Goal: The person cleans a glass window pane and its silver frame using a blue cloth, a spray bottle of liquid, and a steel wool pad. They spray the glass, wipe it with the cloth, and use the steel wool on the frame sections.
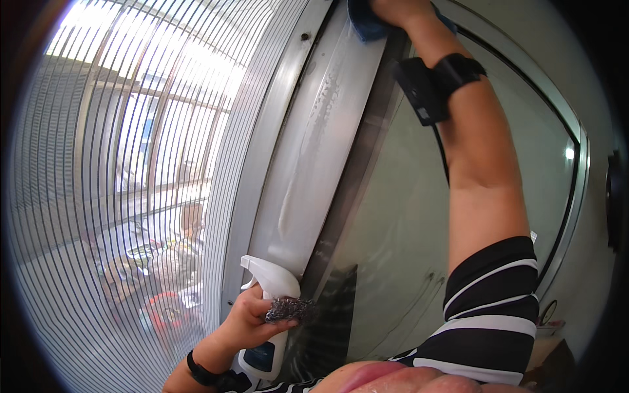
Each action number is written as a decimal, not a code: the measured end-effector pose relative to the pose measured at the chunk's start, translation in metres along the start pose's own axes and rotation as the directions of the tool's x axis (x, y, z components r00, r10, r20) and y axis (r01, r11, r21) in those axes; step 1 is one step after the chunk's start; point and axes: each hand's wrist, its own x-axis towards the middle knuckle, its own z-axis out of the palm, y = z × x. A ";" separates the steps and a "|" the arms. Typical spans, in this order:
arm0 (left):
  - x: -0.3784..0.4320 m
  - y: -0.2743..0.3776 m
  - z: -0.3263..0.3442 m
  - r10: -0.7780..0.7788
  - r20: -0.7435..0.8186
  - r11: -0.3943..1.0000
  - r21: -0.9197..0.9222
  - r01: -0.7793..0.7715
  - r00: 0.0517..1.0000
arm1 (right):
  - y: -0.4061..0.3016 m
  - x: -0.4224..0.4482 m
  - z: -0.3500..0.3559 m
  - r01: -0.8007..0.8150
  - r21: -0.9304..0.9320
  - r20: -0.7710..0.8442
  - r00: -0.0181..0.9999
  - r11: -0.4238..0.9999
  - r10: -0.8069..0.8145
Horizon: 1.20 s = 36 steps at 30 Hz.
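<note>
My left hand (245,319) grips a white trigger spray bottle (270,277) low in the view, its nozzle facing left. In the same hand, a metal scouring pad (290,310) is pinched against the bottle by the thumb and fingers. At the top edge, my right hand (400,11) presses a blue cloth (366,24) on the upper part of an aluminium frame member (314,162); the fingers are partly cut off by the picture's rim. Wet drops and a whitish run of liquid (285,211) mark the metal below the cloth.
A finely lined screen panel (147,196) fills the left side, with windows and blurred items behind it. Right of the metal stands a framed glass pane (408,221) with reflections. A black device (422,91) is strapped to my right forearm, its cable hanging down.
</note>
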 end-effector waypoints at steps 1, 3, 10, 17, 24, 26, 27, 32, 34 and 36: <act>-0.001 0.003 -0.001 0.002 -0.017 1.000 0.031 -0.001 1.000 | 0.002 -0.006 0.000 -0.059 -0.018 0.023 0.998 0.998 0.060; -0.002 0.005 -0.001 0.014 -0.030 0.997 0.073 -0.012 0.999 | 0.024 -0.025 -0.016 -0.170 -0.082 0.066 0.982 0.982 0.176; 0.004 0.007 0.001 0.003 0.008 0.998 0.056 -0.003 1.000 | 0.054 -0.032 -0.014 -0.161 -0.132 0.021 0.986 0.978 0.165; 0.002 0.019 -0.003 -0.023 -0.003 0.971 0.239 0.023 1.000 | 0.084 -0.036 -0.009 -0.133 -0.065 0.085 0.987 0.989 0.139; 0.007 0.029 -0.005 0.031 0.042 0.956 0.292 -0.041 0.999 | 0.288 -0.128 -0.053 -0.359 -0.227 0.123 0.911 0.905 0.393; 0.017 0.030 0.001 0.044 0.057 0.963 0.264 -0.058 0.997 | 0.304 -0.118 -0.041 -0.342 -0.274 0.205 0.892 0.899 0.402; 0.021 0.028 0.002 0.047 0.068 0.972 0.228 -0.061 0.997 | 0.308 -0.113 -0.038 -0.328 -0.304 0.251 0.878 0.894 0.408; 0.008 0.036 0.004 -0.057 -0.020 0.959 0.277 0.061 0.998 | 0.127 -0.051 -0.016 -0.220 -0.129 -0.017 0.975 0.967 0.220; 0.011 0.038 0.005 -0.060 -0.018 0.957 0.282 0.063 0.998 | 0.119 -0.055 -0.032 -0.195 -0.031 -0.084 0.978 0.980 0.192; 0.016 0.048 0.007 -0.072 -0.010 0.944 0.322 0.072 0.997 | 0.152 -0.072 -0.045 -0.220 -0.068 -0.031 0.975 0.973 0.218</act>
